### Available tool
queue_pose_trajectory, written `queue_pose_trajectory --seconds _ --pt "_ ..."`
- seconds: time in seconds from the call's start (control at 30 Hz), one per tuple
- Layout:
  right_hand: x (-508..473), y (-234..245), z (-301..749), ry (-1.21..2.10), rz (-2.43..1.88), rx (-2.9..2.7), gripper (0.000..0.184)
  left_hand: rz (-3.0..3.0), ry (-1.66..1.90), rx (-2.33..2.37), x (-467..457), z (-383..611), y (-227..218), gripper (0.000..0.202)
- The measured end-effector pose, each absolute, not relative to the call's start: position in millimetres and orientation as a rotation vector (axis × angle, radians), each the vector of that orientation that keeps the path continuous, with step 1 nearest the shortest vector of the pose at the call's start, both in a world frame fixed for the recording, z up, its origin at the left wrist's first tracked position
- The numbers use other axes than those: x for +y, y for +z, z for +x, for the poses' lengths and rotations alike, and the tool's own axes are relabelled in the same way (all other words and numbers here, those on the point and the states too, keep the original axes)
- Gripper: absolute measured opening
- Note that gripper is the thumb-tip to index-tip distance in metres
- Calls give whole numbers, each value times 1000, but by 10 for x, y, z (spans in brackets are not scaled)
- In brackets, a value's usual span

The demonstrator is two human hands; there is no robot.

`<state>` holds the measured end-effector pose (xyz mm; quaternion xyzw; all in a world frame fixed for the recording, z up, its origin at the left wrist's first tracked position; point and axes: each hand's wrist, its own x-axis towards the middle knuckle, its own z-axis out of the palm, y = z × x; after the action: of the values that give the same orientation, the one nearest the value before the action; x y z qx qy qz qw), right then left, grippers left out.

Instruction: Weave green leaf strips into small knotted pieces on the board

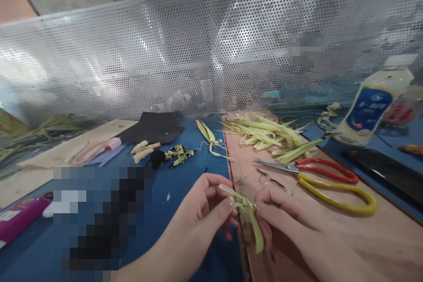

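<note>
Between my two hands is a pale green leaf strip (258, 233), knotted or folded near its middle, with one end hanging down. My left hand (208, 216) pinches the knotted part between thumb and fingers. From the other side, my right hand (287, 216) pinches the same strip close to the knot. Scissors (333, 185) with one red and one yellow handle lie just beyond my right hand. A pile of green leaf strips (267, 134) rests on the wooden board (370, 240) behind them. Thin dark scraps (272, 179) lie near my right fingertips.
Braided pale pieces (145, 150), dark-and-green braided pieces (180, 154) and black sheet (153, 127) lie left on the blue table (158, 224). A bottle (373, 101) and black phone (386, 172) are at right. A perforated metal screen (132, 61) stands behind; a blurred patch covers the lower left.
</note>
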<state>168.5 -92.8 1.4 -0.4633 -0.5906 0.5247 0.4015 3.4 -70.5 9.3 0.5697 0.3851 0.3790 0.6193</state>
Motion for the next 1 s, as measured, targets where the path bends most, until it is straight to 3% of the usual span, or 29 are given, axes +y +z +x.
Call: queue_pose_trajectory --seconds 0.43,0.73,1.0 --pt "-931 -58 1710 1456 -1000 -1236 20 1263 907 932 -736 48 122 14" --pt "-984 68 1798 493 -1334 -1855 11 1327 837 918 -696 -4 141 11" --pt "-944 -11 1789 447 -1288 -1920 12 1381 770 1013 -651 18 164 17"
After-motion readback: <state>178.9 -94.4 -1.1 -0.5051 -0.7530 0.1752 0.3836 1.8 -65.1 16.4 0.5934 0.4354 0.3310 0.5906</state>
